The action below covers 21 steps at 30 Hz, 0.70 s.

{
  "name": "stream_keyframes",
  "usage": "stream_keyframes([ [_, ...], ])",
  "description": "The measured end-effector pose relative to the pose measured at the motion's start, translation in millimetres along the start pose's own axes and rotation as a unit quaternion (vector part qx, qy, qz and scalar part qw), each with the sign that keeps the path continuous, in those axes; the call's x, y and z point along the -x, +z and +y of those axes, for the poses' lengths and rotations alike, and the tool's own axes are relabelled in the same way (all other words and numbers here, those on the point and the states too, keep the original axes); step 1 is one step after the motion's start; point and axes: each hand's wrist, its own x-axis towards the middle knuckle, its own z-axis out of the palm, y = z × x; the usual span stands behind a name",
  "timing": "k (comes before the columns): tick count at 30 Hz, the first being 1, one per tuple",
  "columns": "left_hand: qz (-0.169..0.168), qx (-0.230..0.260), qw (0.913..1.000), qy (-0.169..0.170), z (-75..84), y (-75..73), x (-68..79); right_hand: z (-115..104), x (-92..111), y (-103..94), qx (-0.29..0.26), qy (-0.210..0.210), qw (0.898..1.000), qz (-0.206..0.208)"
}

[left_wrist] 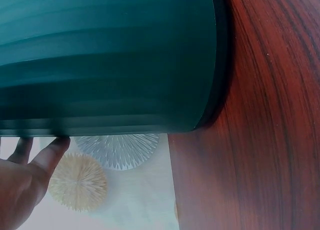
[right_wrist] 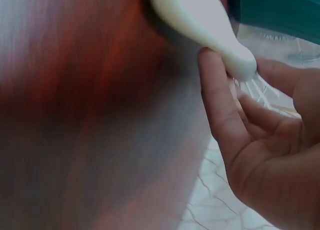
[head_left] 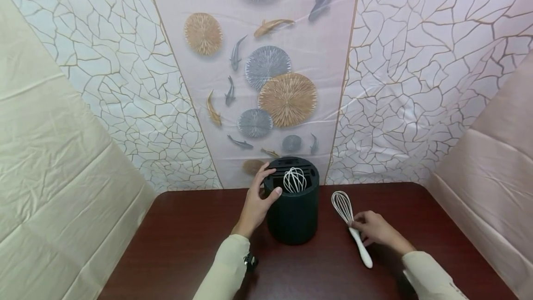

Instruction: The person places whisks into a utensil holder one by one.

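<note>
A dark green round utensil holder (head_left: 293,221) with a slotted black top stands upright on the table. My left hand (head_left: 255,206) holds it by the upper left side, thumb at the near rim and fingers at the far rim. White wire loops of one whisk (head_left: 294,180) rise from its opening; the rest of that whisk is hidden inside. To the right of the holder, my right hand (head_left: 376,228) pinches a second whisk (head_left: 361,248) between thumb and fingers where its white handle meets the wires. This whisk's loops point away from me, its handle end toward me.
The dark red-brown wooden table (head_left: 187,244) has rounded far corners. A patterned cloth backdrop (head_left: 287,101) with fish and round discs hangs right behind it. Pale quilted cloth panels (head_left: 54,175) slope along both sides.
</note>
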Motion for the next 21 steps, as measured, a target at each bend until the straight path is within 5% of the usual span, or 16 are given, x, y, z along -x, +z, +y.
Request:
stream_keyframes([
  [8,0.006,0.004,1.0000,-0.006,0.5,1.3,-0.3,-0.3,-0.8,19.5,-0.121,0.052,0.991,0.020],
  [21,0.005,0.003,1.0000,0.000,-1.0,-0.3,-0.8,-2.1,-1.9,32.0,-0.115,0.091,0.988,0.049],
])
